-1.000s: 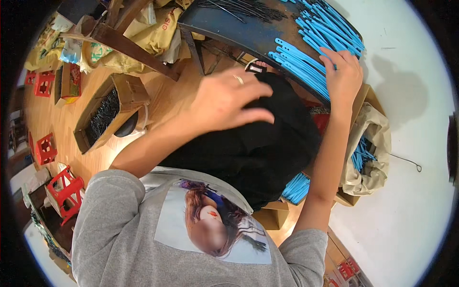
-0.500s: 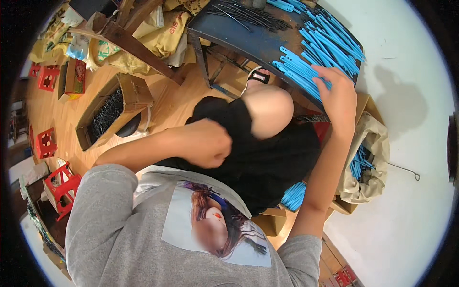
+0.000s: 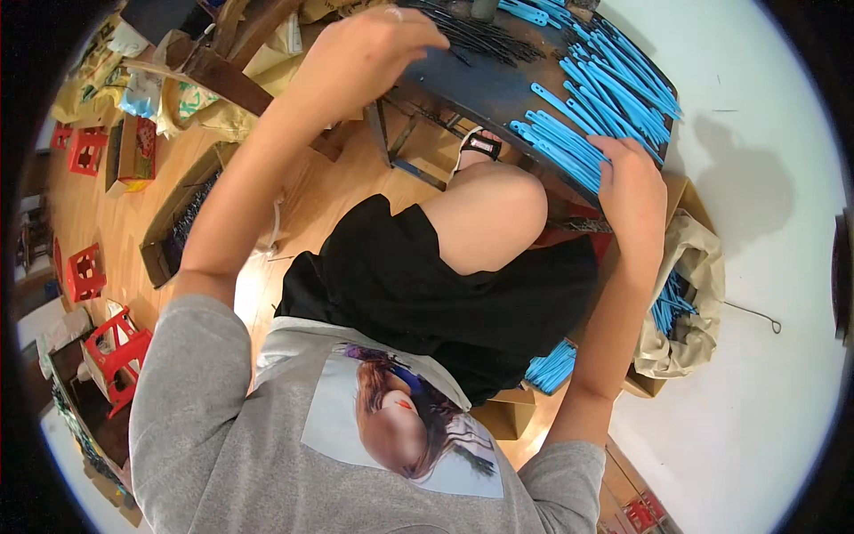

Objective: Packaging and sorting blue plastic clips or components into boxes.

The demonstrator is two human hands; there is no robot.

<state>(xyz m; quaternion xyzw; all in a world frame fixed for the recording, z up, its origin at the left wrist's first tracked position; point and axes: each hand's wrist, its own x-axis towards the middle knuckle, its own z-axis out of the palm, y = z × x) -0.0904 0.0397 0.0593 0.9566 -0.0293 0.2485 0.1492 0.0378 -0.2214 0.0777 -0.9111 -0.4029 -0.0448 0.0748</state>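
My left hand (image 3: 374,52) is over the left edge of the dark table (image 3: 445,84), its fingers drawn together beside a spread of thin black rods (image 3: 494,40). Whatever its fingertips hold, if anything, is hidden. At the table's right front corner, my right hand (image 3: 633,185) has thumb and fingers closed round the near ends of a row of long blue plastic strips (image 3: 562,147). These are slim, with holes at their far ends. A looser heap of the same blue strips (image 3: 618,80) lies behind.
A paper-lined carton (image 3: 680,347) of blue pieces stands by the white wall. Another batch of blue strips (image 3: 550,367) sits low beside my lap. On the left are a carton of dark pieces (image 3: 182,214), red stools (image 3: 116,356) and yellow sacks (image 3: 218,116).
My left hand has swung up and forward from over my lap to the table's left edge. My right hand stays at the blue strips, its thumb and forefinger closer together.
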